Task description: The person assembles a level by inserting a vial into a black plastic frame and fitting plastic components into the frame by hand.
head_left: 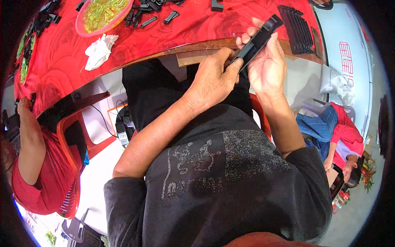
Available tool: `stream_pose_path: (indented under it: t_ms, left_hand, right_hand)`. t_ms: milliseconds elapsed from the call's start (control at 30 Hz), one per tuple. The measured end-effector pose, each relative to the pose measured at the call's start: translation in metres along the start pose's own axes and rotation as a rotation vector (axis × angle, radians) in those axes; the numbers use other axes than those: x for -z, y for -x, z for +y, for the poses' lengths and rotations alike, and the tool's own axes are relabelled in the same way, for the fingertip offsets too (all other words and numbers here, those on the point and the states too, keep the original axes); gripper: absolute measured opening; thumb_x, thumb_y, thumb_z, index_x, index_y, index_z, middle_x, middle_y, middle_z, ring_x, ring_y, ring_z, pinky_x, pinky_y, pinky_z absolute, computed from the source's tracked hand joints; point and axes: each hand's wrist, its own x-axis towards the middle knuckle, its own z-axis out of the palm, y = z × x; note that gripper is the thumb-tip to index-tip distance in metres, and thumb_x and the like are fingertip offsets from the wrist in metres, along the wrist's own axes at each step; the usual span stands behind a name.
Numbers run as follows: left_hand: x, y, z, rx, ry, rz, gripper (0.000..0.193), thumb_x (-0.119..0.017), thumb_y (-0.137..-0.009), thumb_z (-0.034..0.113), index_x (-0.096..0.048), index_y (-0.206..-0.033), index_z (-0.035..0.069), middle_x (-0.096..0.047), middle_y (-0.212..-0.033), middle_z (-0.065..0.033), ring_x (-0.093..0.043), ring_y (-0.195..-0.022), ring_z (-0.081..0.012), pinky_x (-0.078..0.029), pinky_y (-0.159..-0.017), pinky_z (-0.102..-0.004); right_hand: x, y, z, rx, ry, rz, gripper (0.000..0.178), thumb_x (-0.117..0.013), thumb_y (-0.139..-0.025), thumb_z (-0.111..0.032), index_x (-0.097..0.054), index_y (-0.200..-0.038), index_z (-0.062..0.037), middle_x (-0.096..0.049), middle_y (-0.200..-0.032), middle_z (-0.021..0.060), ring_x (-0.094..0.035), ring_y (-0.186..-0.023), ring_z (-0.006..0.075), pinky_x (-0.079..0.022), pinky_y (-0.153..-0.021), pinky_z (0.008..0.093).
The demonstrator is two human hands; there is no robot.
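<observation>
A long black trough-shaped plastic piece (258,41) slants up to the right over the table's near edge. My left hand (214,77) grips its lower end, the thumb lying along the side. My right hand (269,66) is wrapped round it from the other side, fingertips showing past its far edge and the thumb against the near side. The inside of the piece faces up and shows a recess partway along. What lies under my left fingers is hidden.
The red rose-patterned tablecloth (152,41) bears a pink-rimmed bowl (78,25) of yellow-green clear pieces, loose black parts (150,21), a crumpled white tissue (100,52) and a row of black strips (295,29). A person in red (49,168) sits at left, another (347,127) at right.
</observation>
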Motion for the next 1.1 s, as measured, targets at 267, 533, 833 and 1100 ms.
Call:
stream_pose_path:
  t_ms: [267,533,833,1100]
  left_hand:
    - [-0.008,0.009,0.005,-0.050,-0.024,0.090,0.022,-0.052,-0.100,0.020,-0.055,-0.100,-0.002,-0.059,-0.066,-0.0033,-0.055,-0.053,-0.0092,-0.044,-0.050,-0.0245]
    - [-0.001,0.007,0.014,0.020,0.211,-0.014,0.027,-0.061,-0.093,0.015,-0.053,-0.112,-0.003,-0.064,-0.068,-0.0118,-0.063,-0.059,-0.0212,-0.051,-0.059,-0.0356]
    - [0.008,0.001,0.031,-0.573,-0.463,0.251,0.065,-0.072,-0.068,0.002,-0.049,-0.129,0.009,-0.046,-0.123,-0.0242,-0.056,-0.105,-0.0410,-0.051,-0.084,-0.0455]
    - [0.008,0.000,0.040,-0.486,-0.684,0.183,0.063,-0.070,-0.066,0.001,-0.053,-0.126,0.010,-0.047,-0.124,-0.0194,-0.059,-0.103,-0.0363,-0.050,-0.090,-0.0432]
  right_hand:
    - [-0.011,0.006,-0.003,0.013,-0.041,-0.027,0.049,-0.034,-0.105,-0.038,-0.045,-0.132,0.0010,-0.057,-0.102,0.0102,-0.056,-0.092,0.0219,-0.048,-0.091,0.0398]
    - [-0.007,0.000,-0.013,-0.047,-0.061,-0.068,0.050,-0.037,-0.105,-0.037,-0.043,-0.136,0.0020,-0.058,-0.104,0.0113,-0.057,-0.093,0.0221,-0.049,-0.095,0.0414]
    - [0.002,-0.009,-0.025,-0.165,0.027,-0.001,0.045,-0.040,-0.105,-0.032,-0.052,-0.129,0.0031,-0.063,-0.101,0.0107,-0.060,-0.098,0.0219,-0.049,-0.095,0.0389]
    - [0.000,-0.013,-0.030,-0.242,0.202,0.134,0.042,-0.042,-0.104,-0.032,-0.057,-0.125,0.0016,-0.065,-0.102,0.0099,-0.061,-0.099,0.0192,-0.049,-0.092,0.0341]
